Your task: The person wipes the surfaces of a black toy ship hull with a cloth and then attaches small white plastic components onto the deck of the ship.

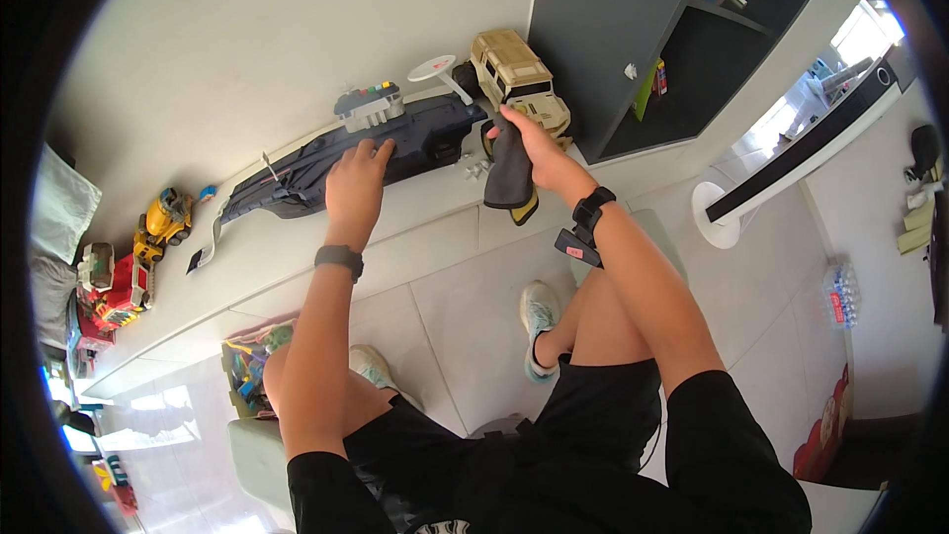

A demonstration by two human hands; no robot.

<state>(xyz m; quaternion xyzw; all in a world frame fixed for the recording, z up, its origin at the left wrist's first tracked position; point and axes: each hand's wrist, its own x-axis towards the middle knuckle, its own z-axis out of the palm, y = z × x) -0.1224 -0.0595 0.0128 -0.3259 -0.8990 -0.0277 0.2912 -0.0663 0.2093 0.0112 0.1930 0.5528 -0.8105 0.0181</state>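
A long, dark toy vehicle body (pixel 420 138), perhaps a ship, lies on the white ledge against the wall. My left hand (pixel 354 183) rests over its near edge, the fingers bent on its top and the thumb hidden. At the toy's right end, my right hand (pixel 534 148) is closed round a dark grey cloth (pixel 508 168) with a yellow edge. The cloth hangs down in front of the ledge. Just beyond that hand stands a tan toy off-road truck (pixel 519 74).
Behind the dark toy are a grey block-like piece (pixel 370 106) and a white round-topped stand (pixel 435 69). A yellow toy mixer truck (pixel 166 220) and a red toy truck (pixel 124 292) stand left. At right are a dark cabinet (pixel 613 30) and a white-based upright panel (pixel 717 216).
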